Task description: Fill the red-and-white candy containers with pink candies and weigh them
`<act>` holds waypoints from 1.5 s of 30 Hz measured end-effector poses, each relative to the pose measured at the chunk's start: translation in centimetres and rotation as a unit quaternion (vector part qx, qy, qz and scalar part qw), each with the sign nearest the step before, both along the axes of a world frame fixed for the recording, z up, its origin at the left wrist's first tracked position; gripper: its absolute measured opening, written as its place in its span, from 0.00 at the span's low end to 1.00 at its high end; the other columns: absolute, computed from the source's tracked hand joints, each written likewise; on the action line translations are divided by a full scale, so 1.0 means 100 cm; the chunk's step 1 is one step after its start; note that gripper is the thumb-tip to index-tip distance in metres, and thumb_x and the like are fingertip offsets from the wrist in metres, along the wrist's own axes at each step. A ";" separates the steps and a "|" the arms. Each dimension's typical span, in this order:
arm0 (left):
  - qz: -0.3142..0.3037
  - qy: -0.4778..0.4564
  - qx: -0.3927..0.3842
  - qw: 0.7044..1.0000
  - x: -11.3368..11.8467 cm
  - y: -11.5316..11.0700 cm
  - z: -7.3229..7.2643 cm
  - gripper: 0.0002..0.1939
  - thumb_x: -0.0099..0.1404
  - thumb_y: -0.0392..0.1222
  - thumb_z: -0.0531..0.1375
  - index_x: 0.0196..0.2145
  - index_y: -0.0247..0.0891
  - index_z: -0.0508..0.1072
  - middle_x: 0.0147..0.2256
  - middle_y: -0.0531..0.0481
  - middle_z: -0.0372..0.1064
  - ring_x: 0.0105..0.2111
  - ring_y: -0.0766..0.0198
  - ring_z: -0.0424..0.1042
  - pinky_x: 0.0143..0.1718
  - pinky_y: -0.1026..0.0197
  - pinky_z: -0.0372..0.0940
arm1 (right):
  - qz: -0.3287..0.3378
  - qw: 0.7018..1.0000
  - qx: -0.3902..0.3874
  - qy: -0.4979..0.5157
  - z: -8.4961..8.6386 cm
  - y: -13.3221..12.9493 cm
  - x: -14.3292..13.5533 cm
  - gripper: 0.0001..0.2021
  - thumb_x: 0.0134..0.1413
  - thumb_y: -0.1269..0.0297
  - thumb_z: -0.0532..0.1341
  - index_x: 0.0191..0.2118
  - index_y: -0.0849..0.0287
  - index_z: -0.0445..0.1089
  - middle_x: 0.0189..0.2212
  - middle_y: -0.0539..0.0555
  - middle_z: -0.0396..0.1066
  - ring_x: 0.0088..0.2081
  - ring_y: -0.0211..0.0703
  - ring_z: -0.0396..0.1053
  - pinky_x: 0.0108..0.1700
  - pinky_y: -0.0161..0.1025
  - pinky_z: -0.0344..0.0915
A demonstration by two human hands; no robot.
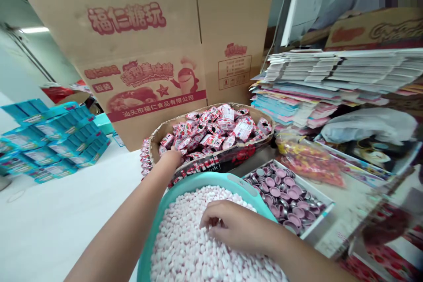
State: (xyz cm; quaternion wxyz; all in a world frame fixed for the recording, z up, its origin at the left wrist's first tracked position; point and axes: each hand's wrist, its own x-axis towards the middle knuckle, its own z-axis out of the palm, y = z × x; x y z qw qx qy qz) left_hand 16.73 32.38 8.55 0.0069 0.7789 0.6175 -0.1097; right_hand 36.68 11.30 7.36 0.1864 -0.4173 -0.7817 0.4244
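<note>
My left hand (172, 158) reaches over the near left rim of a cardboard tray (228, 158) heaped with small pink-and-red printed packets (214, 130). Its fingertips are hidden among the packets, so its grip does not show. Below it, a turquoise basin (198, 179) is full of small white and pale pink candies (185, 229). Over these candies is my right hand (224, 224), its fingers curled in toward the thumb and touching the pile. What lies inside the curled fingers is hidden.
Right of the basin, a white box (319, 220) holds pink-lined round metal lids (292, 194). A large carton (148, 53) stands behind the tray. Turquoise boxes (56, 141) are piled at left, flat card sheets (330, 75) at right. Another person's sleeve (346, 4) shows beyond.
</note>
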 end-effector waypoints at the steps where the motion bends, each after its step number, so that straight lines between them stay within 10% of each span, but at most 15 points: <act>1: 0.013 0.010 -0.012 1.000 0.000 0.000 -0.001 0.20 0.69 0.47 0.60 0.55 0.36 0.68 0.54 0.41 0.67 0.49 0.54 0.71 0.49 0.46 0.71 | 0.003 1.000 -0.001 0.000 0.000 0.000 0.000 0.12 0.53 0.71 0.60 0.43 0.55 0.77 0.41 0.53 0.75 0.43 0.44 0.71 0.47 0.38 0.64; 18: 0.013 -0.021 0.007 1.000 0.004 -0.021 0.021 0.16 0.67 0.47 0.63 0.49 0.36 0.73 0.49 0.44 0.70 0.47 0.56 0.72 0.47 0.51 0.71 | -0.044 0.999 -0.010 0.013 0.007 -0.004 -0.004 0.13 0.49 0.75 0.59 0.39 0.56 0.76 0.42 0.53 0.75 0.44 0.43 0.71 0.48 0.37 0.65; 28: -0.091 -0.120 0.229 0.962 -0.042 -0.077 0.095 0.09 0.52 0.39 0.64 0.33 0.36 0.78 0.57 0.36 0.63 0.57 0.41 0.64 0.55 0.48 0.65 | -0.047 0.998 -0.031 -0.016 0.003 -0.002 -0.007 0.12 0.51 0.76 0.59 0.40 0.57 0.76 0.42 0.55 0.74 0.45 0.44 0.71 0.49 0.39 0.64; 32: -0.060 -0.162 0.265 0.948 -0.096 -0.122 0.115 0.13 0.56 0.46 0.61 0.37 0.39 0.76 0.49 0.40 0.70 0.42 0.52 0.73 0.41 0.54 0.71 | -0.051 0.998 -0.029 -0.021 0.004 -0.001 -0.006 0.14 0.50 0.78 0.59 0.40 0.57 0.76 0.43 0.55 0.75 0.45 0.44 0.71 0.49 0.38 0.64; 38: 0.057 -0.236 0.264 0.934 -0.174 -0.199 0.088 0.15 0.52 0.50 0.61 0.36 0.43 0.78 0.45 0.46 0.72 0.40 0.53 0.74 0.38 0.59 0.71 | -0.051 0.998 -0.031 -0.019 0.003 -0.002 -0.005 0.13 0.51 0.76 0.58 0.39 0.56 0.76 0.41 0.54 0.75 0.45 0.45 0.71 0.49 0.38 0.64; 45: 0.158 -0.249 0.066 0.953 -0.192 -0.271 0.018 0.20 0.47 0.41 0.61 0.40 0.47 0.79 0.50 0.47 0.72 0.44 0.50 0.75 0.43 0.58 0.72 | -0.025 0.998 -0.038 -0.046 0.002 0.001 -0.007 0.10 0.54 0.71 0.58 0.39 0.55 0.74 0.40 0.53 0.73 0.42 0.46 0.70 0.46 0.40 0.63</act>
